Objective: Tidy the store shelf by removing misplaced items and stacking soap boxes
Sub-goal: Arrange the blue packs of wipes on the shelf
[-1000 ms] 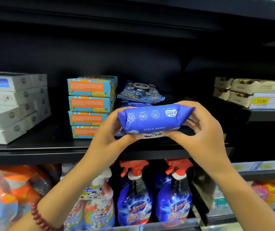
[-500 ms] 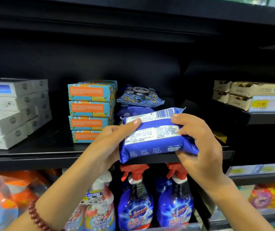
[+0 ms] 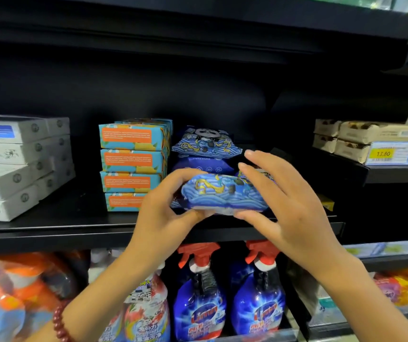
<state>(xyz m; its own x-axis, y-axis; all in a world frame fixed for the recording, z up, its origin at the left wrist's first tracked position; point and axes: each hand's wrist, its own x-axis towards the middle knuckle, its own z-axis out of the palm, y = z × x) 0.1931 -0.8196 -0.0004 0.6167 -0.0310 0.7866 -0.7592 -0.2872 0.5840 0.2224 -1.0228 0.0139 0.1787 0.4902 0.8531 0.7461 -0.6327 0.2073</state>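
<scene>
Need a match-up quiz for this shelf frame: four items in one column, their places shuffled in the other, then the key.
Items
1. blue wavy pack
2. teal-orange boxes
3. white boxes
4. spray bottles

Places
A. on the shelf below, red triggers up
B. far left of the shelf
C. gripped by the left hand
D. stacked four high, right beside the panda pack

Pairs: 1-C, 2-D, 3-B, 4-A

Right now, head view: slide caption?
Left hand grips a blue patterned pack at the shelf edge, right hand open against it, near stacked teal boxes.
</scene>
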